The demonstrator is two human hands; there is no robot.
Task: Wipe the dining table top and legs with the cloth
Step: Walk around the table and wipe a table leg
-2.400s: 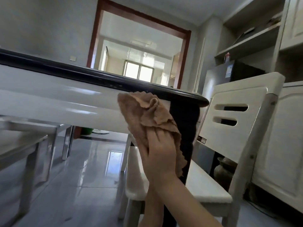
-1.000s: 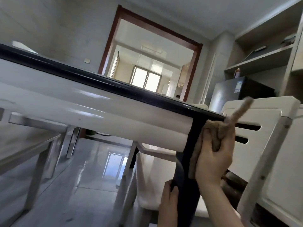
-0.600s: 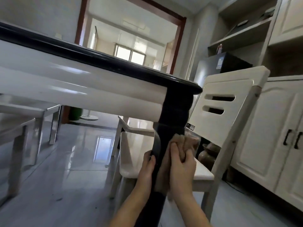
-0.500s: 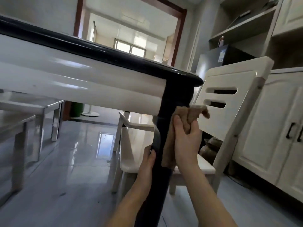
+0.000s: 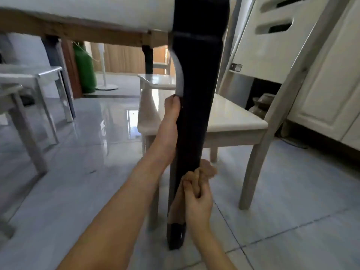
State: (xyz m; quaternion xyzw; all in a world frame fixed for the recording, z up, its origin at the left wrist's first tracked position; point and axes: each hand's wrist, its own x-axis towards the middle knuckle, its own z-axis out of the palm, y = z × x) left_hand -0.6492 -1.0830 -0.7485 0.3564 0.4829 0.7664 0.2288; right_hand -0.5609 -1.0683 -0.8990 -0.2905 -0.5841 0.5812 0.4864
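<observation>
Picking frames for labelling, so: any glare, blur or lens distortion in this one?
Head view: window glare on the glossy floor left of the table leg; the table's underside at top left is motion-smeared; the leg reads near-black with little surface detail; the wide lens slants the chair and cupboard at right.

- no writing, brand or number can be read anywhere in this view.
- a small dark sticker (image 5: 236, 67) sits at the lower corner of the white chair back (image 5: 272, 47), just right of the black table leg (image 5: 196, 94); its pale marks are too small and blurred to make out.
</observation>
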